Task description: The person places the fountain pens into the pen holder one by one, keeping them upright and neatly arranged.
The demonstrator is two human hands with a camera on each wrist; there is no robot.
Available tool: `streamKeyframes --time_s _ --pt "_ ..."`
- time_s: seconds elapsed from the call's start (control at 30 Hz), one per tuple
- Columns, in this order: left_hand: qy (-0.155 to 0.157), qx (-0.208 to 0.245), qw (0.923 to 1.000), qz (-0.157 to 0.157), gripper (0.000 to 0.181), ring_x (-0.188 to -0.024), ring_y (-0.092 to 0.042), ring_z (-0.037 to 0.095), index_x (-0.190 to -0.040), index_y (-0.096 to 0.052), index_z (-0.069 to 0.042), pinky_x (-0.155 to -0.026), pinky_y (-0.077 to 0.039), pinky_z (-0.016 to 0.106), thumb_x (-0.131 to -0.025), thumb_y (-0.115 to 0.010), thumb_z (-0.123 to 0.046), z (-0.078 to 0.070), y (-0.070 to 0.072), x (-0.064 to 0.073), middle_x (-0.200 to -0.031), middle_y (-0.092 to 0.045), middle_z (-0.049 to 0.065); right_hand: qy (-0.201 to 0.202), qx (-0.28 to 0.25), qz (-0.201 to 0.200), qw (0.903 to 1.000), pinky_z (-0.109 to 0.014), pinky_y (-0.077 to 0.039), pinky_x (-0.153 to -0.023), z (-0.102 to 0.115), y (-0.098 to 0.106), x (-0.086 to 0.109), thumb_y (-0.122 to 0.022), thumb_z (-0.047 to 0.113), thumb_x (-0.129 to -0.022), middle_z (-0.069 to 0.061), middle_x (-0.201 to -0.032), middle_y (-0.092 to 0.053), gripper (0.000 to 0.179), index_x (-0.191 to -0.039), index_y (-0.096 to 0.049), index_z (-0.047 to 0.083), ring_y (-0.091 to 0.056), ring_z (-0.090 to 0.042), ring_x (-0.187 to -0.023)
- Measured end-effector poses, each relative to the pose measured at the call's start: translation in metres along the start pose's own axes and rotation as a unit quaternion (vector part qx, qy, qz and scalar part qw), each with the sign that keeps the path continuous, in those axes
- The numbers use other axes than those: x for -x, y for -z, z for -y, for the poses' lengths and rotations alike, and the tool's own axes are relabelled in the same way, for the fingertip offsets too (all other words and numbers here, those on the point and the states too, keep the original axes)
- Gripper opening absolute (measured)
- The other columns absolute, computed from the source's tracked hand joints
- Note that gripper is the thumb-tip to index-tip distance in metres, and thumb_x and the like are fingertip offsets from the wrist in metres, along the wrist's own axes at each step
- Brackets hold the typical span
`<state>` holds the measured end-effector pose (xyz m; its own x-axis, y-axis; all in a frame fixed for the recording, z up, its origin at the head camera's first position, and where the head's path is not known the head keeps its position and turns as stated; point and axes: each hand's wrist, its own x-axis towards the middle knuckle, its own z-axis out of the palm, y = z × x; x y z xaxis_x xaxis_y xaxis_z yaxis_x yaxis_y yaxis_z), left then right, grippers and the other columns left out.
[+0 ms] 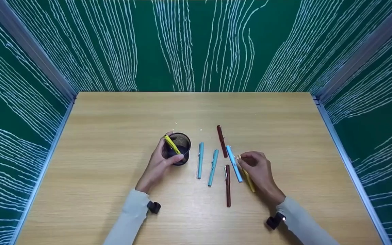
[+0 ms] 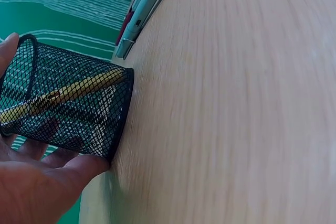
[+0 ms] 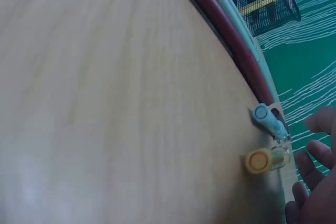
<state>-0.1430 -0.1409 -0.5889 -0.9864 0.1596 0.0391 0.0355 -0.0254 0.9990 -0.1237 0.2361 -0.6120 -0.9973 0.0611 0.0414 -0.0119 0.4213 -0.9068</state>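
Note:
A black mesh pen cup (image 1: 186, 144) stands on the table, and my left hand (image 1: 160, 163) grips it with the thumb across its rim. Inside it a yellow pen (image 1: 171, 143) leans, its upper end sticking out; the mesh wall (image 2: 68, 98) shows it slanting. My right hand (image 1: 259, 170) hovers over a golden-yellow pen (image 1: 249, 182) lying on the table, partly covering it. In the right wrist view the fingertips (image 3: 317, 121) are spread beside that pen (image 3: 260, 161), with a gap between them. A light blue pen (image 1: 234, 164) lies just left of this hand.
Two turquoise pens (image 1: 200, 160) (image 1: 213, 167) lie between the cup and two dark red pens (image 1: 222, 141) (image 1: 228, 185). Beneath them is a wooden table (image 1: 114, 119). Green panels with white lines (image 1: 172, 44) enclose its back and sides.

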Motion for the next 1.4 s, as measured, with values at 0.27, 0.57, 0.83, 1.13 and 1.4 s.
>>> streamKeyframes --time_s 0.27,0.57,0.83,1.13,1.4 --pt "-0.007 0.008 0.9999 0.003 0.092 -0.15 -0.049 0.042 -0.169 -0.039 -0.016 -0.128 -0.033 0.056 -0.092 -0.089 -0.009 -0.001 0.0 -0.001 -0.161 -0.055 0.014 0.011 0.023 -0.01 0.9996 -0.022 -0.048 -0.091 -0.009 0.001 -0.001 -0.085 0.01 -0.097 -0.014 -0.121 -0.067 0.021 -0.117 -0.081 0.003 -0.055 -0.024 -0.116" --pt "-0.005 0.004 1.0 0.001 0.092 -0.15 -0.05 0.039 -0.169 -0.039 -0.014 -0.128 -0.034 0.053 -0.092 -0.089 -0.008 0.001 0.001 -0.001 -0.162 -0.055 0.013 0.021 0.03 -0.012 0.9992 -0.032 -0.04 -0.101 -0.019 0.001 0.002 -0.089 0.011 -0.094 -0.012 -0.123 -0.069 0.025 -0.116 -0.081 0.005 -0.05 -0.022 -0.124" --pt "0.01 0.003 0.9999 0.002 0.095 -0.153 -0.047 0.038 -0.171 -0.036 -0.014 -0.129 -0.032 0.053 -0.093 -0.09 -0.014 -0.001 0.0 0.001 -0.164 -0.053 0.012 0.025 0.036 -0.019 0.9989 -0.035 -0.038 -0.106 -0.021 0.001 0.003 -0.091 0.013 -0.091 -0.012 -0.125 -0.068 0.026 -0.115 -0.082 0.006 -0.048 -0.021 -0.127" --pt "0.004 0.001 1.0 0.004 0.093 -0.152 -0.048 0.038 -0.17 -0.038 -0.016 -0.128 -0.034 0.051 -0.093 -0.089 -0.012 0.001 0.003 0.001 -0.164 -0.052 0.014 0.02 0.035 -0.021 0.999 -0.038 -0.038 -0.109 -0.024 -0.002 0.006 -0.092 0.012 -0.09 -0.012 -0.125 -0.066 0.029 -0.116 -0.081 0.005 -0.048 -0.022 -0.128" --pt "0.009 -0.005 0.9999 0.0 0.093 -0.151 -0.05 0.038 -0.17 -0.04 -0.021 -0.128 -0.034 0.052 -0.092 -0.091 -0.015 -0.001 0.001 0.001 -0.163 -0.053 0.014 0.023 0.054 -0.022 0.998 -0.04 -0.039 -0.109 -0.023 -0.002 0.007 -0.091 0.013 -0.092 -0.014 -0.124 -0.067 0.032 -0.119 -0.079 0.003 -0.047 -0.025 -0.129"
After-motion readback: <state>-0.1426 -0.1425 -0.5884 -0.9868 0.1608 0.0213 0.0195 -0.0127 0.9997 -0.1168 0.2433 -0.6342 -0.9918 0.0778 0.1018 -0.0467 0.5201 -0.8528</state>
